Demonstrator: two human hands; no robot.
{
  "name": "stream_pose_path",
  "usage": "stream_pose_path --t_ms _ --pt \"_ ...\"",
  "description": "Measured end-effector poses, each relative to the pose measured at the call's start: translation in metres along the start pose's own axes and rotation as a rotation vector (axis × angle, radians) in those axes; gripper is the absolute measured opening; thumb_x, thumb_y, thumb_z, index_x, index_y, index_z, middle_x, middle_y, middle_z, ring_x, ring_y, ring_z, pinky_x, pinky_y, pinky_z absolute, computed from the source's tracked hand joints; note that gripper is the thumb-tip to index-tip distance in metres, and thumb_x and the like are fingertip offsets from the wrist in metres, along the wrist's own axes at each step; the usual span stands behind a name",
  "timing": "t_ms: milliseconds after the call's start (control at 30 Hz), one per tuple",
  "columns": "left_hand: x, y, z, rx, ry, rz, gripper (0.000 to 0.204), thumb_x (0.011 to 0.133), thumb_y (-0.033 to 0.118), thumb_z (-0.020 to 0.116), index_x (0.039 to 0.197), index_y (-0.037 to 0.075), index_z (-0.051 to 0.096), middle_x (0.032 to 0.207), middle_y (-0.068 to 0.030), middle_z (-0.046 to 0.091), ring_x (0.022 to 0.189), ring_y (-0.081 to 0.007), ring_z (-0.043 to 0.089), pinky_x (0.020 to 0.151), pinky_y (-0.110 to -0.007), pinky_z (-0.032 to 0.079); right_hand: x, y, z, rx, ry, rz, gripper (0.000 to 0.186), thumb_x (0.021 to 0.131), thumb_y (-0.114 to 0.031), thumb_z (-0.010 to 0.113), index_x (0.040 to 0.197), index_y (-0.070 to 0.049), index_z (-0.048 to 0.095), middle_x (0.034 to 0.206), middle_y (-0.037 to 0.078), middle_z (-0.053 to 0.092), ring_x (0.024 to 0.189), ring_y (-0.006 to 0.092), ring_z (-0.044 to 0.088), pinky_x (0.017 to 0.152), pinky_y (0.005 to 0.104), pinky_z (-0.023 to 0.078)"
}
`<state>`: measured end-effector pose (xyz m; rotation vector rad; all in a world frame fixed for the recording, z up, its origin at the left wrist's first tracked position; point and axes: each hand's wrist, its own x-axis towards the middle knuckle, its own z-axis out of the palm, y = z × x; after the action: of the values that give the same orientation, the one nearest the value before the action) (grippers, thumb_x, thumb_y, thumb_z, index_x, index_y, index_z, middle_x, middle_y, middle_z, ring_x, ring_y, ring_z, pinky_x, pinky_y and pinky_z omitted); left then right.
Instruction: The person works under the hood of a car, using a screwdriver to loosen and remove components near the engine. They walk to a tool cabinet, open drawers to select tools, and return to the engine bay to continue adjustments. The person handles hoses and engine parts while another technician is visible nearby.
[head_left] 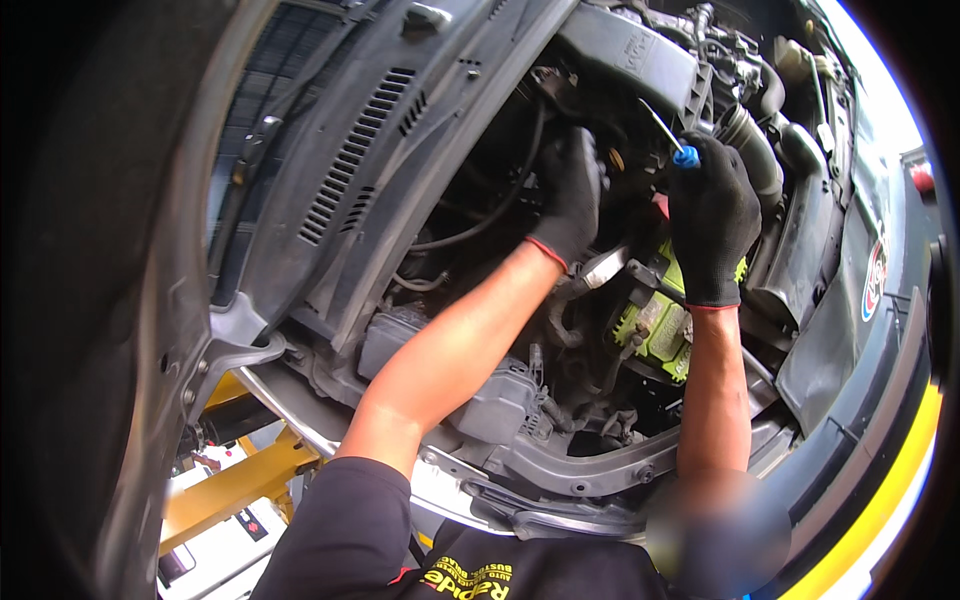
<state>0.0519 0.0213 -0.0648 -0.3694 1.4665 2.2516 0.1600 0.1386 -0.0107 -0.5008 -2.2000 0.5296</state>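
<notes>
Both my hands wear black gloves with red cuffs and are over an open engine bay. My right hand (715, 215) is closed on a screwdriver (686, 157) with a blue handle; its thin metal shaft points up and to the left. Below that wrist is a bright green car battery (655, 330). Deeper in the bay, my left hand (570, 195) is curled near a dark hose (520, 185). Its fingertips are in shadow, and what they grip is hidden. Just above the hands lies a grey plastic engine cover (635, 55).
A vented cowl panel (350, 160) runs along the left, below the windshield (275, 90). A ribbed intake hose (752, 150) is right of my right hand. Near my left forearm sits a black plastic box (490, 400). A yellow metal frame (240, 490) stands at lower left.
</notes>
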Motion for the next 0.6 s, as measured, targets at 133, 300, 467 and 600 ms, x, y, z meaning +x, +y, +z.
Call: stream_pose_path --t_ms 133,300,467,600 --pt "-0.046 0.028 -0.001 0.503 -0.168 0.622 0.025 0.11 0.029 0.064 0.095 0.009 0.067 0.077 0.0018 0.063 0.064 -0.0101 0.058 0.061 -0.032 0.048 -0.002 0.002 0.002 0.014 0.024 0.025 0.022 0.091 -0.018 0.077 0.113 -0.018 0.077 0.107 0.008 0.078 0.093 0.0342 0.078 0.078 0.0457 0.06" --pt "-0.054 0.174 -0.01 1.439 0.01 1.315 0.021 0.106 0.03 0.071 0.108 0.01 0.079 0.092 -0.0147 0.078 0.079 -0.031 0.076 0.071 -0.044 0.057 -0.001 0.007 -0.002 0.045 0.029 0.114 0.019 0.094 -0.025 0.076 0.112 -0.019 0.076 0.104 0.009 0.077 0.091 0.0361 0.077 0.075 0.048 0.059" --pt "-0.037 0.215 -0.054 2.066 0.104 1.484 0.02 0.093 0.038 0.082 0.106 0.024 0.084 0.12 -0.0034 0.074 0.11 -0.0292 0.07 0.096 -0.046 0.056 -0.003 -0.007 -0.002 0.08 0.015 0.126 0.015 0.095 -0.027 0.074 0.106 -0.017 0.076 0.1 0.011 0.076 0.09 0.0377 0.076 0.073 0.0507 0.058" --pt "-0.028 0.212 -0.051 2.095 0.165 1.47 0.021 0.089 0.04 0.085 0.106 0.026 0.086 0.136 0.0055 0.066 0.128 -0.0278 0.059 0.106 -0.049 0.05 -0.003 -0.002 -0.006 0.056 0.005 0.15 0.018 0.095 -0.028 0.074 0.108 -0.017 0.076 0.1 0.011 0.076 0.091 0.0377 0.077 0.074 0.0503 0.058"
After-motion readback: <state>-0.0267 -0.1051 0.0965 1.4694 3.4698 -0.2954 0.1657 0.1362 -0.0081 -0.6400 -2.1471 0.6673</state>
